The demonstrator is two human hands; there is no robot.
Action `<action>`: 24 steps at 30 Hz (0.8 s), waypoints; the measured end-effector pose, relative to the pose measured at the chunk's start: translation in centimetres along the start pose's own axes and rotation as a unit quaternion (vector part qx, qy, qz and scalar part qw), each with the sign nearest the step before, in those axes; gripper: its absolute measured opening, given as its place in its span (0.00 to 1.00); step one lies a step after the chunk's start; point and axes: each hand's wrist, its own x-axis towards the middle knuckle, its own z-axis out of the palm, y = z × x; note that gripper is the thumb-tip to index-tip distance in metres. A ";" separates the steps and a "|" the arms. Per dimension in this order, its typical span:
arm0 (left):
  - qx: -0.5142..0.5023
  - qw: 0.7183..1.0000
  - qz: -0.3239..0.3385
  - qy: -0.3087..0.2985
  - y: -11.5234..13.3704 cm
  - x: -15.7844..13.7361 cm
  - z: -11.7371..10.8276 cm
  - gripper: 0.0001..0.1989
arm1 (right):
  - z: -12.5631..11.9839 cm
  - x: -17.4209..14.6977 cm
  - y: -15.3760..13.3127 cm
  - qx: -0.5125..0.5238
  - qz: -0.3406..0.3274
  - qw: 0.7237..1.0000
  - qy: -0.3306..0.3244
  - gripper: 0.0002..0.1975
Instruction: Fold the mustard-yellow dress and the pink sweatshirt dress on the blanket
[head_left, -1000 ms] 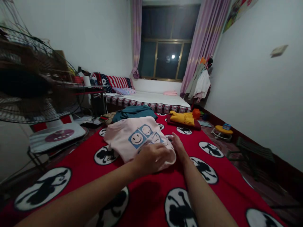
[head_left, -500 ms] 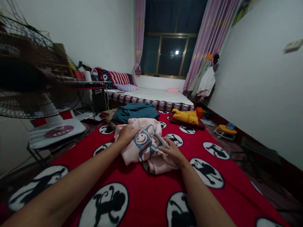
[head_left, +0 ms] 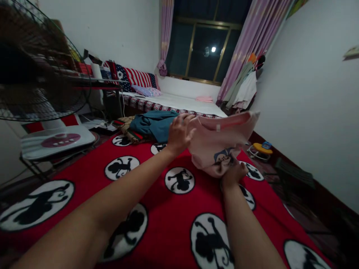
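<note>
From my seat, I have both arms reaching forward over the red monkey-print blanket (head_left: 165,220), the hands apart with the pink shirt (head_left: 206,145) between them, lifted above the blanket. The left arm runs up from the lower left corner, and the left hand (head_left: 181,134) is raised at the shirt's near-left edge, fingers bent over and thumb pointing right; I can't tell whether it pinches the cloth. My right forearm rises more steeply from the lower right, and the right hand (head_left: 234,172) is lower, its fingers curled into the bunched hem beside the blue print (head_left: 223,155). The neckline, with its white tag (head_left: 218,128), faces me up top. Beyond my left hand lies the crumpled teal garment (head_left: 153,124).
</note>
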 end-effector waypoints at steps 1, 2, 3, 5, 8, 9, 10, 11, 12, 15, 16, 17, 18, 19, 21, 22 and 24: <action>0.014 0.998 -0.061 -0.002 -1.4 -1.6 0.9 0.26 | -0.1 0.0 -0.2 -0.026 -0.008 0.999 0.036 0.21; 0.025 0.993 -0.116 -0.021 -2.7 -3.2 1.8 0.27 | -0.1 -0.2 -0.6 -0.064 -0.026 0.995 0.070 0.22; 0.034 0.986 -0.156 -0.052 -3.9 -4.8 2.6 0.27 | 0.1 -0.6 -1.0 -0.112 -0.055 0.988 0.092 0.22; 0.054 0.974 -0.190 -0.113 -5.5 -7.6 3.9 0.27 | 0.7 -1.9 -1.8 -0.220 -0.135 0.964 0.071 0.24; 0.065 0.963 -0.190 -0.181 -6.3 -9.8 5.0 0.25 | 1.7 -3.9 -2.6 -0.348 -0.192 0.915 -0.065 0.32; 0.061 0.962 -0.181 -0.194 -6.2 -10.0 5.2 0.24 | 1.8 -4.4 -2.7 -0.381 -0.191 0.898 -0.109 0.37; 0.054 0.963 -0.171 -0.202 -6.1 -10.2 5.3 0.24 | 1.9 -4.8 -2.7 -0.410 -0.186 0.880 -0.149 0.43; 0.047 0.963 -0.162 -0.209 -6.0 -10.2 5.4 0.24 | 1.8 -5.1 -2.7 -0.434 -0.181 0.863 -0.182 0.47; 0.039 0.963 -0.157 -0.213 -5.9 -10.2 5.5 0.24 | 1.7 -5.2 -2.6 -0.454 -0.177 0.849 -0.205 0.49; 0.022 0.962 -0.168 -0.216 -5.7 -10.1 5.6 0.24 | 1.5 -4.9 -2.4 -0.501 -0.164 0.820 -0.224 0.41; 0.018 0.962 -0.171 -0.213 -5.7 -10.1 5.6 0.24 | 1.5 -4.7 -2.4 -0.515 -0.161 0.813 -0.220 0.36; 0.015 0.962 -0.174 -0.209 -5.7 -10.1 5.5 0.24 | 1.5 -4.4 -2.5 -0.532 -0.160 0.803 -0.216 0.31; 0.013 0.962 -0.177 -0.205 -5.6 -10.1 5.5 0.24 | 1.7 -4.1 -2.6 -0.549 -0.161 0.791 -0.216 0.28; 0.011 0.963 -0.181 -0.201 -5.6 -10.1 5.4 0.24 | 1.9 -3.8 -2.8 -0.567 -0.163 0.776 -0.222 0.25; 0.006 0.964 -0.191 -0.187 -5.5 -10.0 5.3 0.23 | 2.5 -3.2 -3.5 -0.589 -0.182 0.746 -0.252 0.22; 0.003 0.964 -0.198 -0.178 -5.6 -9.9 5.3 0.23 | 2.8 -2.9 -4.0 -0.590 -0.194 0.736 -0.270 0.21; -0.008 0.965 -0.213 -0.155 -5.7 -9.6 5.2 0.21 | 3.2 -2.3 -5.0 -0.559 -0.202 0.744 -0.306 0.17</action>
